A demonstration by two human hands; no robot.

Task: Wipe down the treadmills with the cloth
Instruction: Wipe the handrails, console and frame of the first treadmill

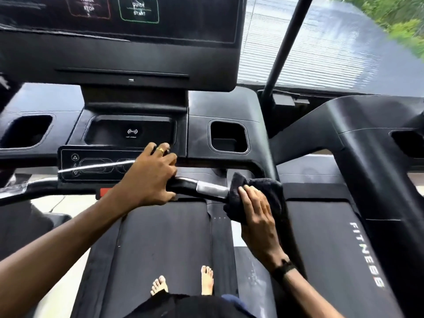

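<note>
I stand barefoot on the belt (160, 237) of a black treadmill, facing its console (128, 134) and screen (137, 24). A handlebar (207, 188) with a silver sensor section runs across below the console. My right hand (257, 214) grips a dark cloth (263, 187) wrapped around the right end of that bar. My left hand (151, 177) wears a gold ring and holds the bar's black part just left of the silver section, fingers curled over it.
A second treadmill (358, 237) marked FITNESS stands close on the right, its console arm (358, 138) rising beside my right hand. Cup holders (229, 136) flank the console. A slanted pole (286, 44) and window are behind.
</note>
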